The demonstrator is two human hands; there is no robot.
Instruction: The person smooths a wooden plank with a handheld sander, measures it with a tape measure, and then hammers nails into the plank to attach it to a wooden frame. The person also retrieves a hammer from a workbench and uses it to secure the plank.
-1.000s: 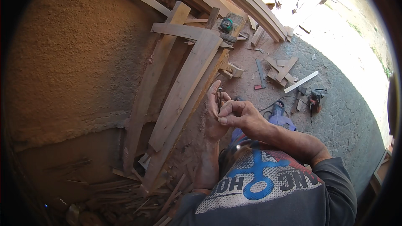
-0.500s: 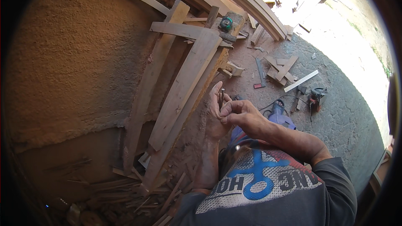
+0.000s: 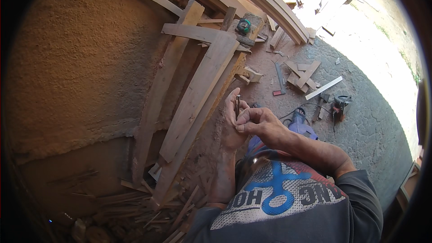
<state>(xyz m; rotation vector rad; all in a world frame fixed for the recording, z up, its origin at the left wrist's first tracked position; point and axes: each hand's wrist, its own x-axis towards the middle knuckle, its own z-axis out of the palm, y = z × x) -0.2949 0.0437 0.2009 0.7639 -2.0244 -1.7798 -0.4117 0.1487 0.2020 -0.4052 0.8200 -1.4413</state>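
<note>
In front of my chest, my left hand (image 3: pixel 229 128) is turned palm up, its fingers curled around a nail (image 3: pixel 238 101) that stands head up between thumb and fingers. My right hand (image 3: pixel 263 123) reaches across from the right, thumb and forefinger pinched together against the left palm. Whatever lies between those fingertips is too small and covered to make out. Just left of both hands, a long wooden board (image 3: pixel 200 99) leans on the bench.
A green-and-black tape measure (image 3: pixel 243 26) rests on a rough wood block at the bench's far end. On the floor to the right lie a try square (image 3: pixel 279 78), crossed wood offcuts (image 3: pixel 307 74), a white strip (image 3: pixel 324 87), a hammer (image 3: pixel 321 106) and a corded power tool (image 3: pixel 342 104). Wood scraps (image 3: pixel 144 207) litter the lower left.
</note>
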